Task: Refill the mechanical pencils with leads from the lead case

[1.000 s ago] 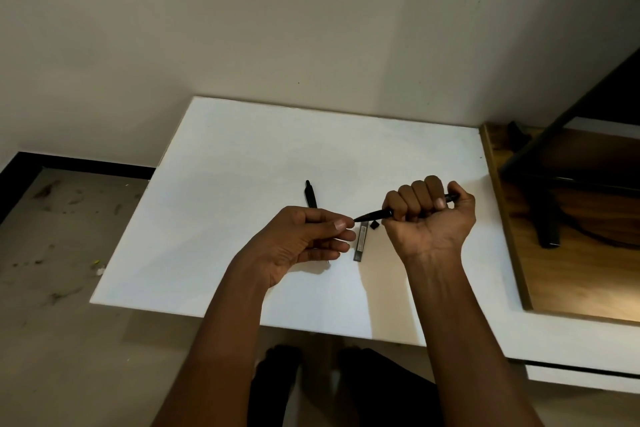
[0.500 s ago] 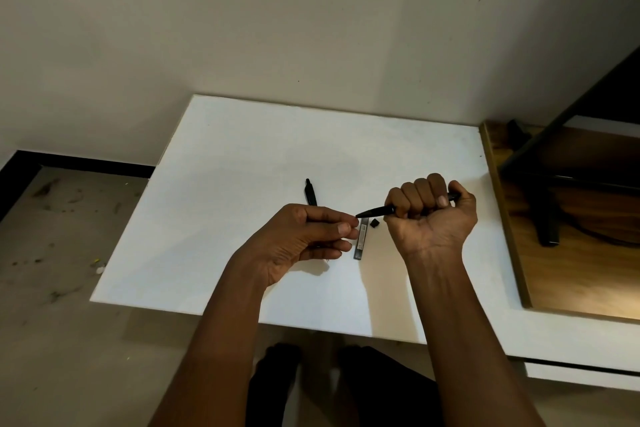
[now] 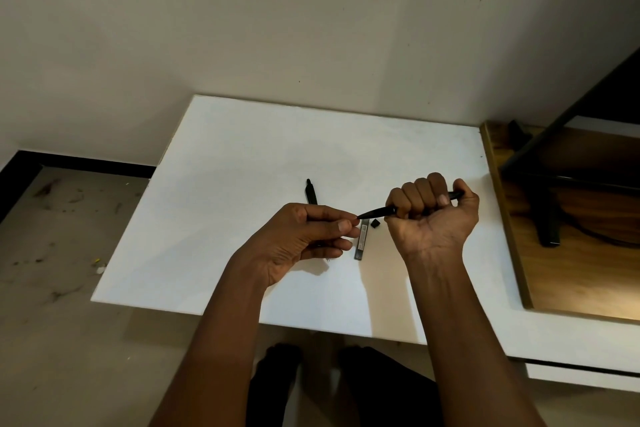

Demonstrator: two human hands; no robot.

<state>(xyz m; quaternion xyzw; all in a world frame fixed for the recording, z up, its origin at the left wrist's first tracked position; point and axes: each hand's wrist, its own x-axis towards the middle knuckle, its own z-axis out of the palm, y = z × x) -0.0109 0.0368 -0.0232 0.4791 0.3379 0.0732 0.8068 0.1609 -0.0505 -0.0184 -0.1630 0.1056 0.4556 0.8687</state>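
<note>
My right hand [image 3: 431,215] grips a black mechanical pencil [image 3: 377,211] in a fist above the white table [image 3: 242,156], its pointed tip aimed left. My left hand [image 3: 304,239] pinches thumb and forefinger together right at that tip; whatever thin thing sits between them is too small to see. Under the hands the slim grey lead case [image 3: 362,241] lies flat, with its small black cap [image 3: 374,224] beside it. A second black pencil [image 3: 311,192] lies on the table beyond my left hand, partly hidden by it.
A wooden surface [image 3: 571,267] with black metal legs and a dark cable adjoins the table on the right. The wall stands just behind the table. Bare floor lies to the left, and my feet show under the near edge.
Both hands have stayed almost still. My left fingertips have closed up against the pencil tip, and the right fist has shifted very slightly.
</note>
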